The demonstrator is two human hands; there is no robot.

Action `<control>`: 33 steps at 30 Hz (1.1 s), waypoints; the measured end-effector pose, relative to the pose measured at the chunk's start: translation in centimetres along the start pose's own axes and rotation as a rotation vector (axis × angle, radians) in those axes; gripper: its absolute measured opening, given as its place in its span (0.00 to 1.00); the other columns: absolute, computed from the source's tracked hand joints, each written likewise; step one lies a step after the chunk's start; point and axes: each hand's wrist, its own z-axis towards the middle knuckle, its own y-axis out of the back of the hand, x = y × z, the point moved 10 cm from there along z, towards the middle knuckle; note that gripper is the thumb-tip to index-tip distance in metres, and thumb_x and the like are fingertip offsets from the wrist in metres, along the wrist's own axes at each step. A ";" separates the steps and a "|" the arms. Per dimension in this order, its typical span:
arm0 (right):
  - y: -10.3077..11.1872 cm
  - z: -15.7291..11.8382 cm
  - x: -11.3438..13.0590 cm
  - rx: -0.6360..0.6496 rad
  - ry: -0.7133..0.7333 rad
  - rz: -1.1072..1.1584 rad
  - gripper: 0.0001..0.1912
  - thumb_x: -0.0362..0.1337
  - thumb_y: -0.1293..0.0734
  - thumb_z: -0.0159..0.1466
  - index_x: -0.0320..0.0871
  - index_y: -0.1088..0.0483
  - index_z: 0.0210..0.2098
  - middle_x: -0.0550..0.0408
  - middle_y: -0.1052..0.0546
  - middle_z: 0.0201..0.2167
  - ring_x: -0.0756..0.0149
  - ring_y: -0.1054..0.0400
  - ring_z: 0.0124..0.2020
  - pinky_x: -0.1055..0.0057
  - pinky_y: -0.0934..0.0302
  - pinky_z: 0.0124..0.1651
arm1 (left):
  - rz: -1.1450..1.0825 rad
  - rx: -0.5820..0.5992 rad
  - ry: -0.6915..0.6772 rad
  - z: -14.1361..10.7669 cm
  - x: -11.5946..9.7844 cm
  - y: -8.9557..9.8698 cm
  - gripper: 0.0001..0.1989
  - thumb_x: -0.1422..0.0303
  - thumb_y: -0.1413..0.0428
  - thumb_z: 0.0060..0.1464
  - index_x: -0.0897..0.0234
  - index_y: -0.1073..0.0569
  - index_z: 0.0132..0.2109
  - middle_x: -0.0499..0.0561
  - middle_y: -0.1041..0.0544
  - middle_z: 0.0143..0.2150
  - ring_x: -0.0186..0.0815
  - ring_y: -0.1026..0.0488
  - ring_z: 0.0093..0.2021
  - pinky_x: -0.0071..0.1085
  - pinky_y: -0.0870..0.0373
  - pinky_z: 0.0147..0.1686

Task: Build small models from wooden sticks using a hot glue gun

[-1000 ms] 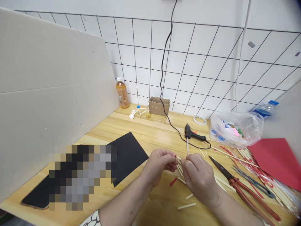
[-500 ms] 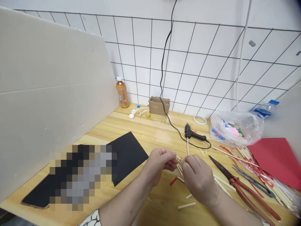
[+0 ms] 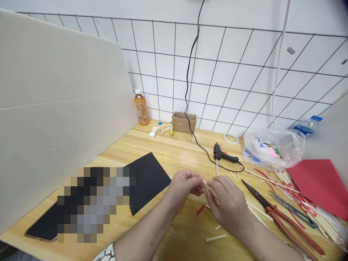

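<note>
Over the wooden table, my left hand [image 3: 186, 190] pinches the ends of a few thin pale wooden sticks [image 3: 210, 189]. From the right, my right hand [image 3: 227, 204] closes on the same sticks, its fingers partly hiding them. Below the hands lie a small red strip [image 3: 201, 209] and short cut stick pieces [image 3: 216, 237]. A black sheet [image 3: 150, 177] is left of my left hand. The black glue gun [image 3: 225, 155] rests beyond my right hand, and red-handled pliers or shears [image 3: 274, 214] lie to its right.
Left, a phone [image 3: 43, 224] lies partly blurred. Along the wall stand an orange bottle [image 3: 141, 108], a stick model [image 3: 163, 128] and a cardboard box [image 3: 183, 122]. A tape ring [image 3: 231, 139], plastic bag [image 3: 272, 152], scissors [image 3: 293, 210] and red paper [image 3: 320, 185] are right.
My right hand has shifted its grip, with its fingers lifted and turned, so more of the sticks shows between the hands. My left hand has moved only slightly.
</note>
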 end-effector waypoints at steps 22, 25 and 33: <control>-3.3 -1.0 -3.8 0.237 -0.512 0.439 0.13 0.40 0.42 0.61 0.42 0.36 0.23 0.61 0.38 0.16 0.73 0.45 0.18 0.76 0.51 0.21 | -0.135 0.015 -0.053 -0.3 -0.4 -0.2 0.11 0.73 0.36 0.33 0.70 0.28 0.28 0.46 0.28 0.20 0.26 0.35 0.23 0.25 0.41 0.29; -3.0 -0.9 -3.7 0.207 -0.479 0.416 0.12 0.39 0.41 0.61 0.42 0.37 0.23 0.61 0.37 0.17 0.73 0.45 0.19 0.76 0.51 0.22 | -0.164 0.018 -0.043 -0.3 -0.3 -0.2 0.11 0.73 0.36 0.32 0.70 0.28 0.28 0.47 0.28 0.21 0.26 0.34 0.23 0.25 0.40 0.30; -2.9 -1.0 -3.8 0.157 -0.482 0.417 0.12 0.38 0.40 0.61 0.42 0.39 0.21 0.61 0.38 0.16 0.73 0.45 0.18 0.77 0.50 0.21 | -0.247 0.028 -0.013 -0.2 0.2 -0.4 0.12 0.73 0.35 0.30 0.70 0.28 0.26 0.46 0.28 0.20 0.25 0.35 0.22 0.24 0.41 0.28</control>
